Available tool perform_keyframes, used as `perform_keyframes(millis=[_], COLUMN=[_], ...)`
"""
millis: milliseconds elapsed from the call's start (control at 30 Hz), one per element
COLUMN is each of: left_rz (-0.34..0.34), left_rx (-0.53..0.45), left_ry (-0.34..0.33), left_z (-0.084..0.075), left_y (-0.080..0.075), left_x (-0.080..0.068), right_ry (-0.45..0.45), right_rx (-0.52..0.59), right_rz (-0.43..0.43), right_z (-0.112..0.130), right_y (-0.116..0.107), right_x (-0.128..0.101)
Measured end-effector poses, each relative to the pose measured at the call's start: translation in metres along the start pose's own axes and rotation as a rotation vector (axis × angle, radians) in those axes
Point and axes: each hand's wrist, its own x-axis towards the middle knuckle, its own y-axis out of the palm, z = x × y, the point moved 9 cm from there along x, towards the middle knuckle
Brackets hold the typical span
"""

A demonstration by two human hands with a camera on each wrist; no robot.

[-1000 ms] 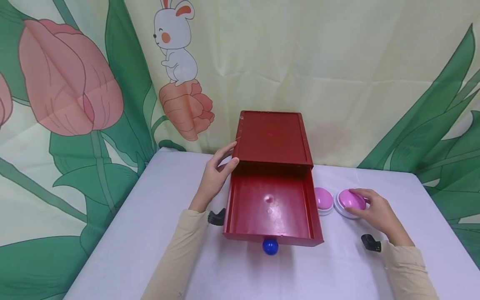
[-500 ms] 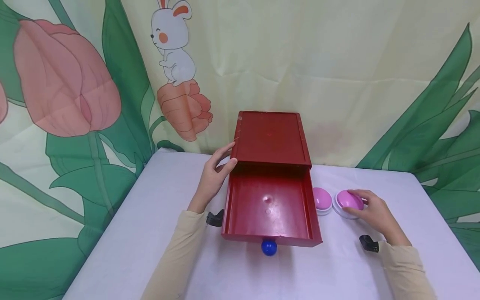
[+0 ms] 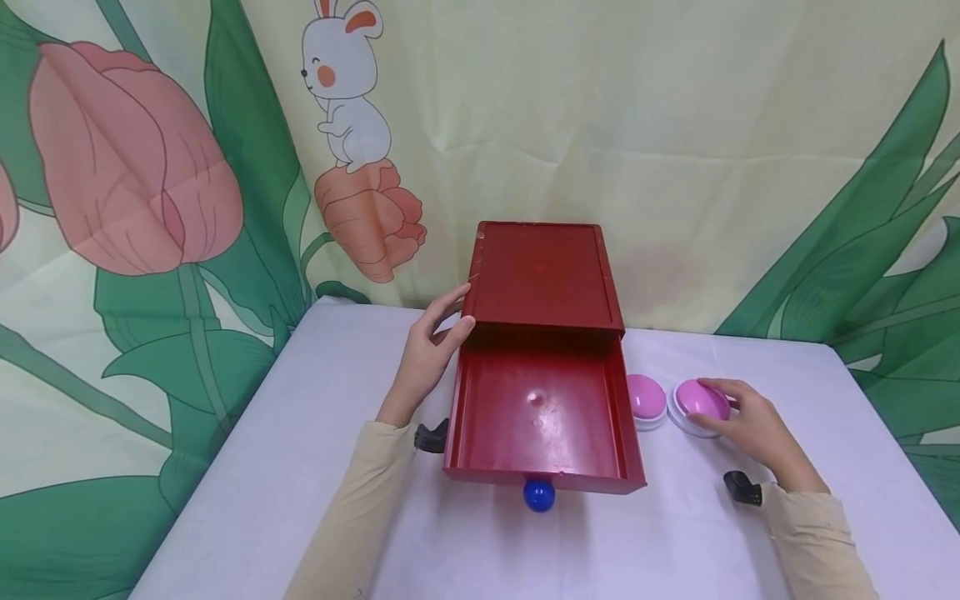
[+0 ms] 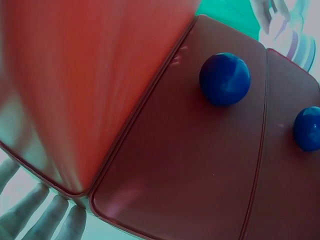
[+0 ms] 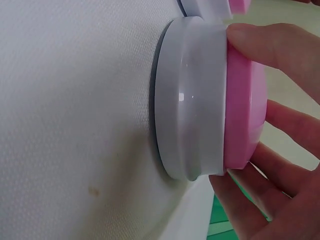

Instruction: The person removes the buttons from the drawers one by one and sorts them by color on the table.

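Observation:
A red plastic cabinet stands at the back of the table, its top drawer pulled out with nothing in it. A blue ball knob sits on the drawer front. My left hand rests with its fingers against the cabinet's left side, the thumb near its front edge. To the right, thumb and fingers of my right hand hold a pink push button with a white base around its edges. The right wrist view shows the button's base on the cloth.
A second pink button lies between the drawer and the held one. Two closed drawer fronts with blue knobs appear in the left wrist view. White cloth covers the table; a printed curtain hangs close behind.

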Motion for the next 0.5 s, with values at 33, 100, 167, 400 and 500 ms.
perform_keyframes(millis=[33,100,167,400,500], left_rz=[0.001,0.002,0.002,0.002,0.001], left_rx=[0.0,0.0,-0.002,-0.008,-0.009], left_ry=[0.0,0.0,0.001,0.004,0.002], left_z=[0.0,-0.001,-0.001,-0.001,0.0], left_y=[0.0,0.001,0.001,0.001,0.0], left_x=[0.0,0.0,0.0,-0.001,-0.001], right_ry=[0.01,0.021,0.032,0.005,-0.004], right_rx=[0.001,0.0,0.002,0.013,-0.002], right_rz=[0.009,0.02,0.025,-0.02,-0.051], right_z=[-0.001,-0.002,-0.002,0.007,0.014], right_y=[0.0,0.0,0.0,-0.005,-0.011], right_x=[0.0,-0.001,0.0,0.001,0.001])
